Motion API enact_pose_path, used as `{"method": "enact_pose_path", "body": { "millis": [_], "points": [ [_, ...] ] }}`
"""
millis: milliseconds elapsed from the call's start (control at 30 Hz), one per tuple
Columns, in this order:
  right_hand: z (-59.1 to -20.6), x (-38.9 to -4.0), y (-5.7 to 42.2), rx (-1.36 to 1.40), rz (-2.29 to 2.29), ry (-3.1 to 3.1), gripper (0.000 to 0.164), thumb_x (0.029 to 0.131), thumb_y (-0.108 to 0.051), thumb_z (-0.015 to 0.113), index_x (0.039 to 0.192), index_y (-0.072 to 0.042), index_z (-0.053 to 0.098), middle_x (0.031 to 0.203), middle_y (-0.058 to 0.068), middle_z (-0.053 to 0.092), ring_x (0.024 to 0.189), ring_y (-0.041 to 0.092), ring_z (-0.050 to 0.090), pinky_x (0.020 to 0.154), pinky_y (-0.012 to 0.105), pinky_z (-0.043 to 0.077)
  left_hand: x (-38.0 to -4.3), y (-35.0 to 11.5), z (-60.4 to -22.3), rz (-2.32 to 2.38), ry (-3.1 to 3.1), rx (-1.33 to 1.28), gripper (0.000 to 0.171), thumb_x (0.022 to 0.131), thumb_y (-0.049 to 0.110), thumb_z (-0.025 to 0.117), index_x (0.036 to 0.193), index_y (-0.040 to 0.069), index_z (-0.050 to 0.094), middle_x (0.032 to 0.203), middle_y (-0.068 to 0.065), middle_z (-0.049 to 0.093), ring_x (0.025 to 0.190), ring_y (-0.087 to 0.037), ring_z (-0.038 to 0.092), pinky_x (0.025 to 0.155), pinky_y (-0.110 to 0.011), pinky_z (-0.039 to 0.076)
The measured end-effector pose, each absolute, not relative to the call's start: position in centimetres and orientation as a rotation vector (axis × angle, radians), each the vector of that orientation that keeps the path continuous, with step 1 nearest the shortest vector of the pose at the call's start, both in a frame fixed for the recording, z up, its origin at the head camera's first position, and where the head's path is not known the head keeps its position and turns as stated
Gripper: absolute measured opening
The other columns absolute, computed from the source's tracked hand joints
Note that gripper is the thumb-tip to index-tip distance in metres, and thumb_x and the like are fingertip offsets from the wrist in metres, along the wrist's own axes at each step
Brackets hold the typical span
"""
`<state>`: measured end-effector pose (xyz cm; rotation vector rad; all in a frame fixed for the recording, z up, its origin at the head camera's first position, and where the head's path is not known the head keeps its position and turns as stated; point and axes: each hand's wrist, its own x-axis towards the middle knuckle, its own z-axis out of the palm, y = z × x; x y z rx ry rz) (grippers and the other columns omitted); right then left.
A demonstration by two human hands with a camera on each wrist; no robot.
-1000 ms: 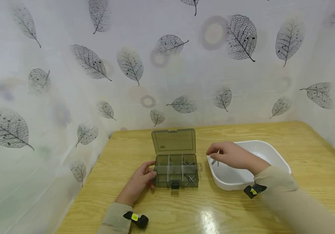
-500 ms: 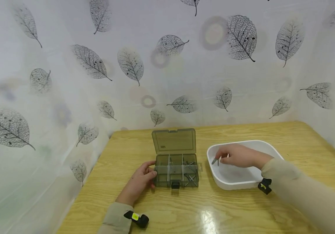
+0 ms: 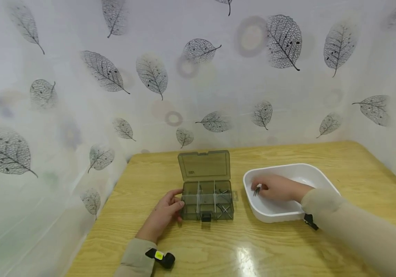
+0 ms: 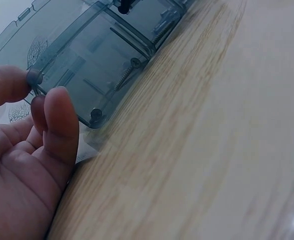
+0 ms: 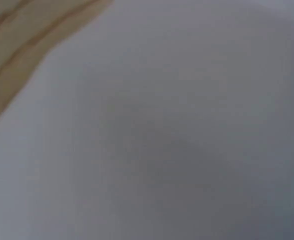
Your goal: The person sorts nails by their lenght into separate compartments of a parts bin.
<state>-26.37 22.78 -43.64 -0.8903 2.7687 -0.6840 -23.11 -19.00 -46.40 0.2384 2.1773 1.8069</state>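
Note:
A smoky, see-through compartment box stands on the table with its lid raised. My left hand holds its left side, thumb and fingers pinching the wall in the left wrist view. Metal screws lie in the right compartments; the left wrist view also shows a screw near the front wall. My right hand is down inside the white tray, pinching several small metal screws at its left end. The palm hides part of the tray floor.
The wooden table meets a leaf-printed sheet at the back and sides. Close to the right wrist camera, the white tray wall fills most of its blurred view.
My right hand has moved from over the tray's left rim down into the tray, the small metal pieces in its fingers. The left hand has stayed on the box.

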Motion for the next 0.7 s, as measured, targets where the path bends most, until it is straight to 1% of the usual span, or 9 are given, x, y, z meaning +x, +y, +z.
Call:
{"method": "enact_pose_path", "body": {
  "millis": [100, 233, 467, 700],
  "points": [
    [-43.93, -26.55, 22.73, -0.838, -0.681, 2.761, 0.018, 0.093, -0.009, 0.069, 0.099, -0.026, 0.068, 0.094, -0.012, 0.062, 0.087, 0.010, 0.057, 0.080, 0.035, 0.049, -23.09, -19.00, -46.25, 1.809, 2.177, 0.234, 0.055, 0.103, 0.015, 0.060, 0.153, 0.008, 0.039, 0.108, -0.018, 0.055, 0.078, -0.026, 0.058, 0.067, -0.037, 0.057],
    [-43.97, -26.63, 22.65, -0.825, -0.667, 2.745, 0.014, 0.091, -0.012, 0.072, 0.093, -0.024, 0.066, 0.088, -0.012, 0.060, 0.082, 0.010, 0.055, 0.076, 0.033, 0.048, -23.13, -19.00, -46.30, 1.816, 2.176, 0.231, 0.054, 0.103, 0.014, 0.059, 0.153, 0.008, 0.039, 0.108, -0.018, 0.055, 0.077, -0.026, 0.058, 0.066, -0.037, 0.057],
    [-43.96, -26.42, 22.59, -0.894, -0.563, 2.762, 0.012, 0.094, -0.013, 0.072, 0.090, -0.021, 0.063, 0.082, -0.013, 0.055, 0.075, 0.007, 0.049, 0.070, 0.028, 0.044, -23.19, -19.24, -46.65, 1.766, 2.204, 0.237, 0.053, 0.104, 0.015, 0.057, 0.153, 0.008, 0.039, 0.107, -0.017, 0.055, 0.073, -0.025, 0.059, 0.069, -0.039, 0.057],
    [-43.57, -26.06, 22.66, -0.876, -0.582, 2.758, 0.018, 0.092, -0.006, 0.070, 0.091, -0.022, 0.062, 0.084, -0.012, 0.056, 0.077, 0.008, 0.049, 0.072, 0.030, 0.044, -23.22, -19.21, -46.67, 1.769, 2.205, 0.251, 0.054, 0.104, 0.017, 0.058, 0.153, 0.009, 0.038, 0.108, -0.017, 0.055, 0.076, -0.025, 0.059, 0.069, -0.039, 0.058]
  ]
}}
